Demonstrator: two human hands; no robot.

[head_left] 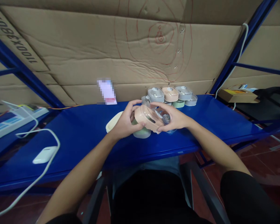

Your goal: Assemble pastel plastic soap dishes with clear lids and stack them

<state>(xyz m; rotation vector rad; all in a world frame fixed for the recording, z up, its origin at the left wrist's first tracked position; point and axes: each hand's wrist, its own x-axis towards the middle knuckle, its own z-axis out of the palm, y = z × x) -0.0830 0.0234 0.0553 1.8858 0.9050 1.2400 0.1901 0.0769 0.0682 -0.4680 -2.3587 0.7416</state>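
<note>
Above the blue table, my left hand (123,126) and my right hand (176,116) both grip a small peach plastic box (142,116) with a clear cover, tilted between them. The left fingers and thumb wrap its left side; the right thumb and fingers pinch its right end. Just under it stands a pale green container (142,134), partly covered by the hands. A cream oval dish or lid (112,123) lies beside my left hand, partly hidden by it. A dark round piece (166,119) shows by my right palm; its kind is unclear.
Several clear-lidded boxes, such as a grey one (156,94) and a peach one (170,94), are stacked at the back of the blue table (79,137). A phone-like thing (107,91) leans on the cardboard. At left are a white case (45,155), a cable and a power strip (16,123).
</note>
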